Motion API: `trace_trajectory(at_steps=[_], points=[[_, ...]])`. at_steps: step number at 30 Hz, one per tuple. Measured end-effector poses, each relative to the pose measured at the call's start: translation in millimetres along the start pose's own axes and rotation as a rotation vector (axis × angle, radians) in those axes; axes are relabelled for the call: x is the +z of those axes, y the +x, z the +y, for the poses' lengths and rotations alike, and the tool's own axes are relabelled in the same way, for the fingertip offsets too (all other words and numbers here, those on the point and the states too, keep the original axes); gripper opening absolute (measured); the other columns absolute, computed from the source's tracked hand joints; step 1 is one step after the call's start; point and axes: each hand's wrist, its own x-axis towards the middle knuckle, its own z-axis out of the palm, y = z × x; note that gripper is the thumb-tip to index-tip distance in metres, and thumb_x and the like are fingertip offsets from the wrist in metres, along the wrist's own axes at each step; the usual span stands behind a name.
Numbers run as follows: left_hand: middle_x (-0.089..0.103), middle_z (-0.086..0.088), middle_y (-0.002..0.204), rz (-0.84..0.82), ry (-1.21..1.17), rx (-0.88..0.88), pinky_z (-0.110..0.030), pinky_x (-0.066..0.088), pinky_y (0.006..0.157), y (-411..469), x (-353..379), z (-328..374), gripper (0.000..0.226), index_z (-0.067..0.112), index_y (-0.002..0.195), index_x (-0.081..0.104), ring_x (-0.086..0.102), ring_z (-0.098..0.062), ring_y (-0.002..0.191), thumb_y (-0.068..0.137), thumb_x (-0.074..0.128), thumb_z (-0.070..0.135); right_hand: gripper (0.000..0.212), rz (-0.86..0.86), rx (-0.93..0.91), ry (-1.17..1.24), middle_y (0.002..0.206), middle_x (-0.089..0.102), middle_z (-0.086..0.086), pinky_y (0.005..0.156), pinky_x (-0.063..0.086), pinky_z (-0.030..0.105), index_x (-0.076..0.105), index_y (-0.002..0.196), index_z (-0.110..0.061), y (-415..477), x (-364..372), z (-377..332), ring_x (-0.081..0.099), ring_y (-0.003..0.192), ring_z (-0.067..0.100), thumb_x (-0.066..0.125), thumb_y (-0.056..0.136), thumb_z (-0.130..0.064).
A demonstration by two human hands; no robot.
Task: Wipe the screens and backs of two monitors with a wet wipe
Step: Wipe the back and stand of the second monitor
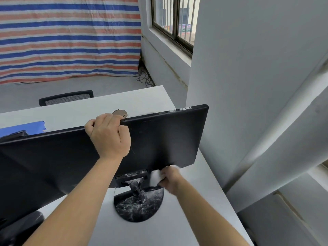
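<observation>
Left grip: we see the left hand [108, 134] closed over the top edge of the monitor [165, 139], fingers hooked over to the far side, thumb on the near side.
Right grip: the right hand [171, 178] is closed round a bunched white wet wipe [156, 176]. The hand is motion-blurred, so we cannot tell how each finger lies.
Wipe place: pressed to the monitor's back at its bottom edge, just right of the stand neck.
Left arm pose: bare forearm runs up from the near left, crossing in front of the monitor back, wrist bent over the top edge.
Right arm pose: bare forearm comes from the near right, lower than the left one, hand just above the stand base [138, 206].
Monitor: black, back side faces us, leaning a little, on a round black base streaked with white marks.
Monitor place: on the white counter [142, 233], toward its right side.
Counts: two hands, one wipe, one monitor we can see plainly, one base.
Near left: a dark shape [19, 226] at the frame corner; we cannot tell what it is.
Far side of counter: one round tan disc [120, 113] just behind the left hand, one blue sheet [23, 127] at far left.
Beyond counter: one black mesh chair [66, 99], a red, white and blue striped tarp [69, 38], cables [144, 78] on the floor, a barred window [174, 22] far right.
</observation>
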Motion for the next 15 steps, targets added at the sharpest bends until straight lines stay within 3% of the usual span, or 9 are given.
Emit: trace_trajectory(at_steps=[2,4,6,9,11,13,15], points=[[0.070,-0.006,0.081,-0.002,-0.001,0.005,-0.040,0.030,0.089,0.5,-0.3,-0.8,0.039,0.007,0.083,0.072,0.062,-0.026,0.089,0.076,0.035,0.016,0.024,-0.144,0.071,0.083,0.066,0.047,0.008,0.058,0.046,0.030,0.040,0.080,-0.007,-13.8,26.6,17.2,0.048,0.059,0.023,0.031,0.078,0.015],[0.070,-0.006,0.082,-0.012,-0.003,0.005,-0.041,0.031,0.089,0.2,-1.4,-3.2,0.039,0.007,0.084,0.072,0.062,-0.026,0.089,0.077,0.035,0.016,0.026,-0.200,0.116,0.176,0.076,0.051,0.012,0.062,0.049,0.035,0.045,0.086,-0.001,-16.0,38.2,20.8,0.053,0.068,0.027,0.027,0.081,0.015],[0.070,-0.007,0.083,-0.029,-0.005,0.008,-0.041,0.031,0.089,0.0,-2.5,-3.3,0.040,0.008,0.086,0.072,0.062,-0.026,0.090,0.077,0.034,0.017,0.029,-0.180,0.123,0.221,0.085,0.055,0.017,0.064,0.054,0.037,0.048,0.100,0.006,-12.1,30.4,5.1,0.059,0.074,0.030,0.028,0.080,0.014],[0.070,-0.006,0.083,-0.049,-0.006,0.013,-0.042,0.032,0.089,0.8,-3.2,-2.6,0.040,0.008,0.087,0.072,0.062,-0.026,0.090,0.078,0.034,0.017,0.025,-0.028,-0.003,0.182,0.069,0.058,0.015,0.057,0.053,0.032,0.046,0.094,0.009,-4.3,-3.8,-37.8,0.060,0.059,0.027,0.028,0.079,0.015],[0.070,-0.007,0.084,-0.078,-0.002,0.006,-0.043,0.033,0.090,1.4,-4.1,-2.6,0.040,0.008,0.089,0.072,0.061,-0.025,0.091,0.079,0.035,0.017,0.046,0.128,-0.127,0.151,0.093,0.058,0.018,0.071,0.056,0.039,0.035,0.121,0.012,0.8,-30.0,-61.1,0.061,0.076,0.030,0.036,0.075,0.013],[0.070,-0.007,0.086,-0.098,-0.001,0.006,-0.044,0.034,0.090,2.3,-5.1,-2.7,0.040,0.008,0.091,0.072,0.061,-0.025,0.092,0.080,0.035,0.018,0.062,0.211,-0.216,0.206,0.113,0.054,0.011,0.086,0.053,0.044,0.019,0.143,-0.003,17.6,-42.3,-68.7,0.059,0.091,0.031,0.033,0.084,0.010],[0.071,-0.006,0.088,-0.115,0.004,0.015,-0.042,0.033,0.090,1.6,-6.6,-2.8,0.040,0.008,0.093,0.072,0.061,-0.025,0.093,0.081,0.035,0.019,0.055,0.344,-0.234,0.000,0.127,0.050,0.007,0.088,0.052,0.041,0.025,0.145,-0.019,14.7,-29.1,-61.5,0.059,0.099,0.030,0.036,0.094,0.001]])
